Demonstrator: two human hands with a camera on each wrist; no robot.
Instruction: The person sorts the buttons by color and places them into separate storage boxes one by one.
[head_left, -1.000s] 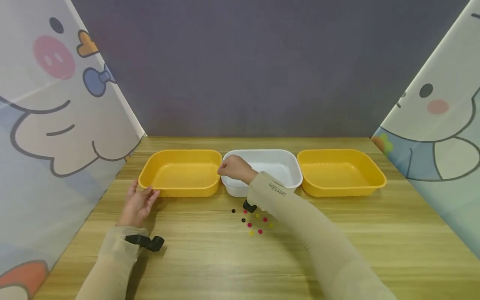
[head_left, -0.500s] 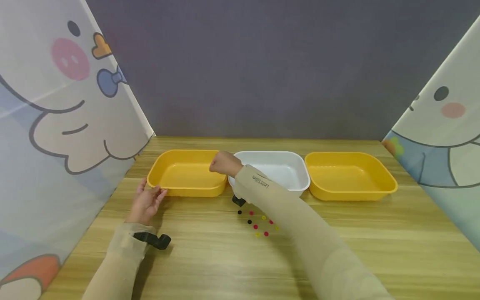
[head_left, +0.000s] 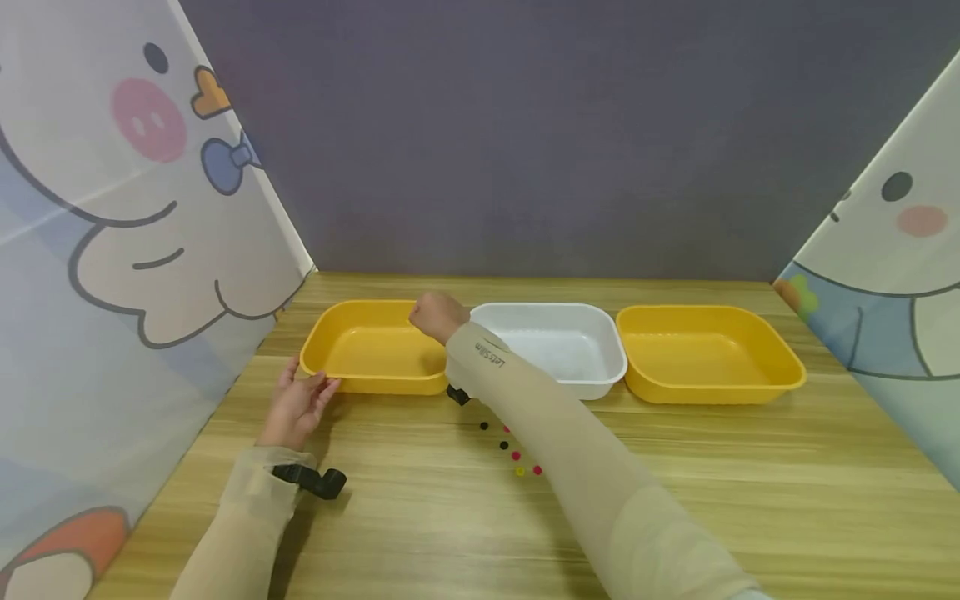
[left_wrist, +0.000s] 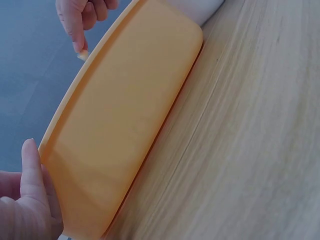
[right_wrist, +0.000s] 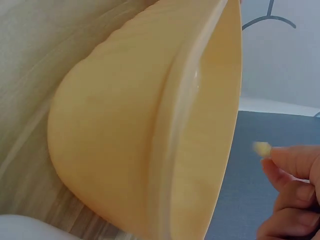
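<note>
Leftward goes the right hand (head_left: 438,315): a second ago it was mostly above the white tub (head_left: 555,346), and now it hangs over the right end of the left yellow tub (head_left: 375,354). Its fingers pinch a small yellow piece (right_wrist: 262,148), which is clear of the tub's rim; blur hides its exact shape. The left hand (head_left: 295,404) keeps its place, fingers holding the rim at the tub corner nearest the desk's left edge.

All three tubs stand in a row along the far edge of the desk (head_left: 397,517), the white one in the middle and the right yellow tub (head_left: 712,350) toward the far right corner. On the desk, between the row and the near edge, lie loose black buttons (head_left: 504,445), pink buttons (head_left: 515,456) and a yellow button (head_left: 521,472). The right sleeve (head_left: 555,417) crosses over that patch, hides part of it and covers the near left part of the white tub. A dark panel (head_left: 525,142) rises behind the far edge, with cartoon cloths (head_left: 112,250) beside the left and right edges.
</note>
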